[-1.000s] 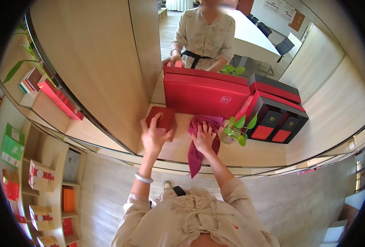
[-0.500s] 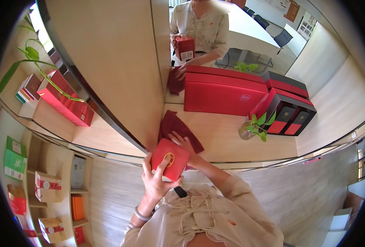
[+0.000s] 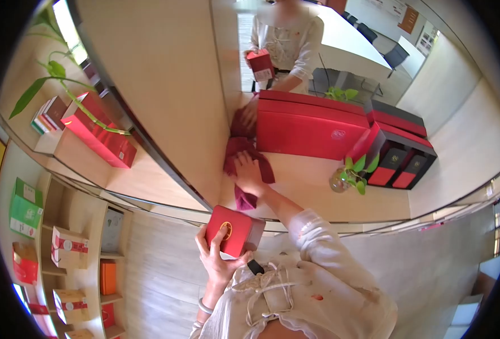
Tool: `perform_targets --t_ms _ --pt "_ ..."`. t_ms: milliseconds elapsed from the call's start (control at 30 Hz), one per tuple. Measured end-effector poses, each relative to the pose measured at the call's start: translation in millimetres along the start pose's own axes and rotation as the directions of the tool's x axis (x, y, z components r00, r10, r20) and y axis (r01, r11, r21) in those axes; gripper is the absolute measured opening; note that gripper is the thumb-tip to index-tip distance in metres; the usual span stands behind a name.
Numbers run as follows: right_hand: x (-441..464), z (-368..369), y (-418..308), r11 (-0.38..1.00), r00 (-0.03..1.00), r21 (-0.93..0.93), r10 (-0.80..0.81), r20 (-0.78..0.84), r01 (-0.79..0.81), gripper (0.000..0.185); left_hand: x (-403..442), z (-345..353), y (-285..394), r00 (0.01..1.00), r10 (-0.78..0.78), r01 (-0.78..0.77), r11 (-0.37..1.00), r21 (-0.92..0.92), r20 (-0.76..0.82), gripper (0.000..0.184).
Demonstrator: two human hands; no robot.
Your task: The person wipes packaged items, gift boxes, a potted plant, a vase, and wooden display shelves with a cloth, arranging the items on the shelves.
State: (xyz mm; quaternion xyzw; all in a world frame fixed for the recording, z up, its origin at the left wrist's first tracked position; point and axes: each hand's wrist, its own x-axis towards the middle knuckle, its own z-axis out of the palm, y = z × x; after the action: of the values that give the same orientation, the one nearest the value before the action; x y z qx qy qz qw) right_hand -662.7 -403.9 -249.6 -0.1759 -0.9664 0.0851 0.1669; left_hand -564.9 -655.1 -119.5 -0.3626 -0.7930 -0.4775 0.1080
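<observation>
- The left hand (image 3: 216,259) is closed around a small red box (image 3: 237,230), with one finger on the round gold mark on its face and the thumb along the lower edge.
- That small box is held tilted at the shelf's front edge, nearer the person than the long red box (image 3: 312,130) and off to its left.
- The right hand (image 3: 247,174) lies with its fingers extended and slightly spread, palm down on a dark red cloth (image 3: 265,169).
- The cloth is bunched on the wooden shelf (image 3: 303,192), in front of the long red box's left end; how its folds run under the palm is hidden.
- A round glass vase (image 3: 338,181) with a leafy plant (image 3: 358,168) stands in front of the long red box's right end.
- A black-and-red box (image 3: 399,161) with two compartments sits to the right of the long red box.
- A wooden panel (image 3: 165,85) rises to the long red box's left, and a mirror (image 3: 368,70) behind it reflects the person.
</observation>
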Motion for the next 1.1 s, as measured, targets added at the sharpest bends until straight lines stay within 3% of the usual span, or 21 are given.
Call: perform_targets --t_ms 33,133,233,300,433,533,667,800,967,1033,1100 --pt "-16.1 -6.0 1.5 0.992 0.992 -0.008 -0.124 0.0 0.124 0.062 -2.2 4.9 -1.2 0.999 -0.034 0.034 0.999 -0.018 0.007 0.078" --pt "-82.5 -22.8 8.5 0.959 0.968 0.131 -0.251 -0.022 0.252 0.057 8.4 21.1 3.7 0.999 0.035 -0.035 0.999 -0.018 -0.019 0.078" --pt "-149.4 -73.1 33.5 0.968 0.976 0.124 -0.212 -0.056 0.217 0.054 25.8 50.1 8.5 0.998 0.068 -0.068 0.996 -0.052 0.01 0.077" --pt "-184.5 -92.3 55.8 0.997 0.998 0.072 -0.022 -0.067 0.027 0.051 40.5 68.2 18.7 0.991 0.13 -0.13 0.991 -0.009 0.009 0.078" --pt "-254.6 -128.2 101.6 0.964 0.957 0.02 0.264 -0.119 -0.264 0.05 61.6 104.5 30.3 0.993 0.095 -0.099 0.993 0.062 0.075 0.076" --pt "-290.1 -145.4 117.1 0.923 0.907 0.001 0.378 -0.187 -0.385 0.053 74.3 119.4 25.8 0.995 0.086 -0.09 0.992 0.086 0.042 0.076" --pt "-300.3 -146.6 116.9 0.914 0.894 -0.029 0.389 -0.222 -0.405 0.055 83.8 116.5 5.7 1.0 0.004 0.002 0.973 0.232 -0.024 0.074" --pt "-296.1 -140.6 114.9 0.899 0.873 0.009 0.428 -0.235 -0.438 0.053 86.4 111.8 -18.4 0.995 0.036 0.0 0.937 0.349 -0.097 0.077" --pt "-297.0 -138.1 116.8 0.907 0.879 -0.005 0.408 -0.246 -0.422 0.055 81.1 110.7 -23.8 0.998 -0.012 0.03 0.95 0.312 -0.06 0.078" --pt "-297.0 -135.7 118.8 0.907 0.878 -0.041 0.395 -0.272 -0.42 0.055 81.5 114.6 -14.5 0.992 0.112 -0.07 0.876 0.478 -0.062 0.078" --pt "-297.7 -134.7 119.0 0.904 0.876 -0.033 0.403 -0.264 -0.426 0.055 97.0 115.4 2.0 0.983 0.184 -0.158 0.87 0.468 -0.01 0.078"
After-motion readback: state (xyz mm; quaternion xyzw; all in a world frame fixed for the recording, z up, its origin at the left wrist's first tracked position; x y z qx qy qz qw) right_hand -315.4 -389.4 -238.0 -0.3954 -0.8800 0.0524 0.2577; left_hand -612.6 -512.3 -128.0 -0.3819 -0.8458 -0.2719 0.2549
